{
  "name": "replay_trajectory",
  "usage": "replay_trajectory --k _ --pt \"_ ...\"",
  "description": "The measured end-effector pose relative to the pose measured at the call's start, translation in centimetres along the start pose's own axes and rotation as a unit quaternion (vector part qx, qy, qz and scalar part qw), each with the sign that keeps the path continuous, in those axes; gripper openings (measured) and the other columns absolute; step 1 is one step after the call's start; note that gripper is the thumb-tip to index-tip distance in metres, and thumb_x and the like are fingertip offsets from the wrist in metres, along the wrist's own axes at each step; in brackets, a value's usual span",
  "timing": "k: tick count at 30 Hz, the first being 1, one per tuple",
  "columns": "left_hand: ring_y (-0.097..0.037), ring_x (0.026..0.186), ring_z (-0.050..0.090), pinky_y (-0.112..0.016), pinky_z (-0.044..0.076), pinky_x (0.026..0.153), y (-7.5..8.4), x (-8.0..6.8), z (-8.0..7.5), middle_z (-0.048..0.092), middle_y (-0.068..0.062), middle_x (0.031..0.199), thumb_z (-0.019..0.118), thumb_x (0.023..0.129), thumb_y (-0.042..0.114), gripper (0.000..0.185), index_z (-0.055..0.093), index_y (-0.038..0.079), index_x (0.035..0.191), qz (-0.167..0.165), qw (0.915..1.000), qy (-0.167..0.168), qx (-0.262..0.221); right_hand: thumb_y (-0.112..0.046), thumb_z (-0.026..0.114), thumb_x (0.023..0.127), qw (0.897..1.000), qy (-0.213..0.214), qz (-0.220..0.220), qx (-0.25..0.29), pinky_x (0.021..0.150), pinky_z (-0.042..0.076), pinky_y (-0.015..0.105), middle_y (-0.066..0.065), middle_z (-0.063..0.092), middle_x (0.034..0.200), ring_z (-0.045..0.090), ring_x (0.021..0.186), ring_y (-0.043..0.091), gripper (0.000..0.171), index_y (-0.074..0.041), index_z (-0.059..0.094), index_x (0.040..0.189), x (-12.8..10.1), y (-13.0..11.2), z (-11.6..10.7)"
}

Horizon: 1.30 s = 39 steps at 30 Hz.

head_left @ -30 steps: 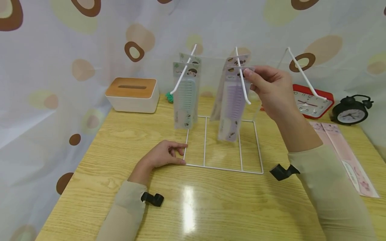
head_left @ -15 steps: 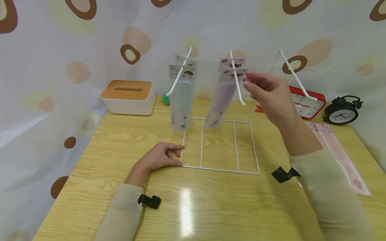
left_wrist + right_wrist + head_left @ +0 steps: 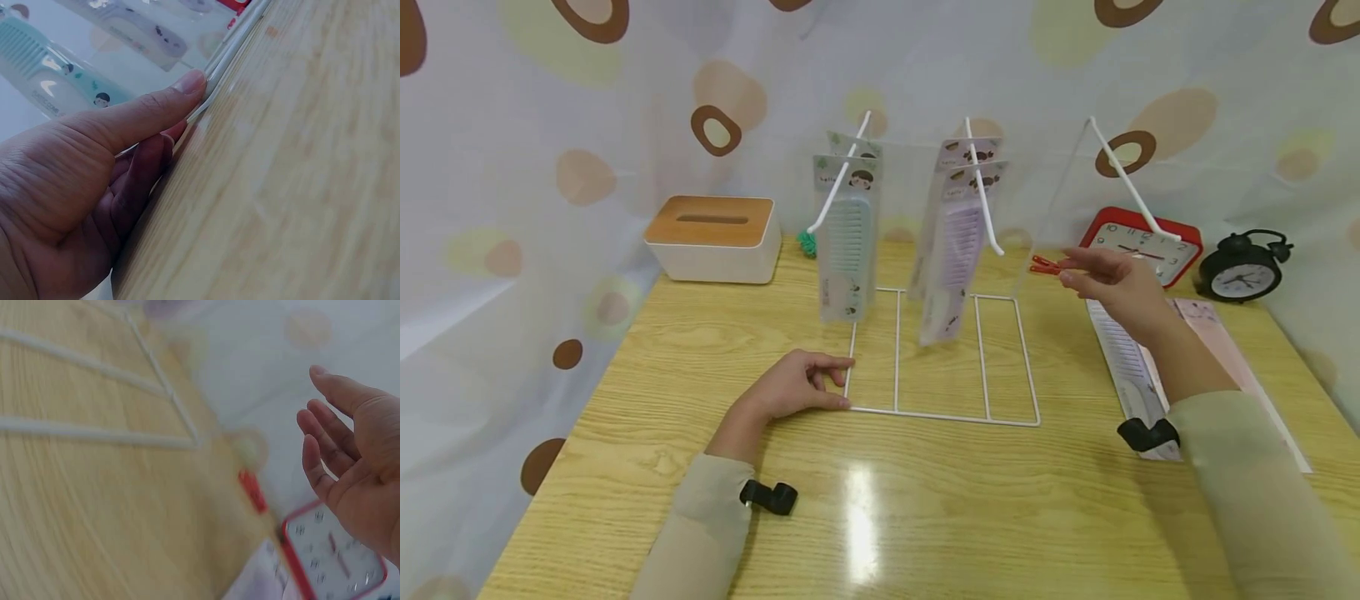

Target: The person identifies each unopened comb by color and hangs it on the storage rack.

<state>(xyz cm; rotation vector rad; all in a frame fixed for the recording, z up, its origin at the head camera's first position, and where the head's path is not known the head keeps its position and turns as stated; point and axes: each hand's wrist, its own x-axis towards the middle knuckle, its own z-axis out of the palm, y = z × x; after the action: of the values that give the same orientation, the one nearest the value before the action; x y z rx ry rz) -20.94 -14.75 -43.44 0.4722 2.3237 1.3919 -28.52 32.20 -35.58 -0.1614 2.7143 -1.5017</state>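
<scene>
The left hand pinches the front left corner of a white wire hook rack on the wood-grain table. The right hand holds nothing, fingers loosely parted before a red-framed square clock. Mint-green comb packs hang on the left hook, purple comb packs on the middle one.

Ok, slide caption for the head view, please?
Left hand gripping the white rack, right hand empty, packaged combs hanging from two of its hooks.
</scene>
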Motion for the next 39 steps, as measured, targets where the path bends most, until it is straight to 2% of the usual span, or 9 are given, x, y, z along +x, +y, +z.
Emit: replay_trajectory --k 10,14,19,24,29,30,33,36,39 --pt "-0.016 0.072 0.057 -0.025 0.049 0.068 0.2 0.0 0.1 0.068 -0.007 0.104 0.085 0.08 0.018 0.062 0.063 0.011 0.137 -0.006 0.9999 -0.004 -0.01 -0.05 0.067 0.092 0.992 -0.026 0.052 -0.112 0.077 0.045 0.009 0.013 0.055 0.142 0.054 0.096 -0.009 0.072 -0.014 0.044 0.151 0.0 7.7 -2.8" --pt "-0.016 0.072 0.057 -0.025 0.049 0.067 0.1 0.0 0.0 0.068 -0.007 0.104 0.086 0.08 0.019 0.062 0.063 0.012 0.137 -0.008 0.9999 -0.002 -0.007 -0.049 0.069 0.091 0.991 -0.039 0.058 -0.117 0.078 0.046 0.011 0.013 0.054 0.143 0.056 0.104 0.002 0.076 -0.017 0.041 0.154 -0.1 9.0 -3.2" --pt "-0.016 0.072 0.057 -0.025 0.049 0.067 0.2 -0.1 0.0 0.068 -0.007 0.104 0.086 0.08 0.019 0.062 0.063 0.012 0.137 -0.007 1.0 0.003 -0.001 -0.051 0.066 0.093 0.978 -0.058 0.074 -0.184 0.084 0.046 0.032 0.016 0.05 0.145 0.049 0.116 0.032 0.076 -0.018 0.038 0.155 0.3 9.6 -4.0" --pt "-0.015 0.072 0.056 -0.025 0.048 0.067 0.2 -0.1 0.0 0.068 -0.006 0.104 0.086 0.08 0.02 0.062 0.063 0.013 0.137 -0.01 1.0 0.001 0.0 -0.052 0.067 0.092 0.96 -0.09 0.09 -0.248 0.091 0.042 0.058 0.028 0.042 0.142 0.043 0.113 0.045 0.084 -0.016 0.031 0.158 0.8 10.0 -5.0" --pt "-0.016 0.071 0.057 -0.025 0.048 0.066 0.1 -0.1 0.0 0.068 -0.008 0.103 0.086 0.08 0.02 0.061 0.063 0.012 0.137 -0.007 1.0 0.003 0.004 -0.068 0.07 0.081 0.953 -0.132 0.106 -0.251 0.107 0.019 0.076 0.034 0.019 0.158 0.02 0.141 0.059 0.107 -0.018 0.02 0.161 1.3 10.0 -4.7" --pt "-0.016 0.071 0.057 -0.025 0.048 0.066 0.1 -0.1 0.0 0.068 -0.008 0.103 0.085 0.08 0.02 0.061 0.063 0.012 0.137 -0.006 1.0 0.003 0.006 -0.069 0.07 0.079 0.952 -0.134 0.102 -0.254 0.107 0.018 0.076 0.034 0.019 0.159 0.017 0.142 0.061 0.108 -0.018 0.021 0.161 1.4 9.9 -4.6" --pt "-0.016 0.071 0.056 -0.025 0.048 0.067 0.1 -0.1 0.0 0.068 -0.008 0.103 0.085 0.08 0.02 0.061 0.063 0.012 0.137 -0.004 0.9999 0.003 0.009 -0.067 0.071 0.08 0.952 -0.134 0.083 -0.261 0.104 0.028 0.072 0.032 0.034 0.15 0.035 0.132 0.054 0.105 -0.018 0.026 0.16 1.4 9.7 -4.4" --pt "-0.016 0.071 0.056 -0.025 0.048 0.067 0.2 -0.1 0.1 0.068 -0.008 0.103 0.085 0.08 0.021 0.06 0.064 0.013 0.136 -0.003 0.9999 0.006 0.011 -0.06 0.072 0.084 0.957 -0.115 0.066 -0.257 0.088 0.042 0.056 0.024 0.046 0.129 0.044 0.109 0.041 0.094 -0.017 0.032 0.158 1.4 9.8 -4.1" --pt "-0.016 0.071 0.056 -0.025 0.048 0.067 0.2 -0.1 0.2 0.068 -0.008 0.103 0.085 0.08 0.02 0.059 0.065 0.013 0.135 -0.003 0.9999 0.007 0.01 -0.053 0.072 0.087 0.969 -0.07 0.072 -0.225 0.078 0.04 0.042 0.017 0.047 0.116 0.045 0.101 0.032 0.08 -0.017 0.043 0.152 1.2 10.0 -3.7"
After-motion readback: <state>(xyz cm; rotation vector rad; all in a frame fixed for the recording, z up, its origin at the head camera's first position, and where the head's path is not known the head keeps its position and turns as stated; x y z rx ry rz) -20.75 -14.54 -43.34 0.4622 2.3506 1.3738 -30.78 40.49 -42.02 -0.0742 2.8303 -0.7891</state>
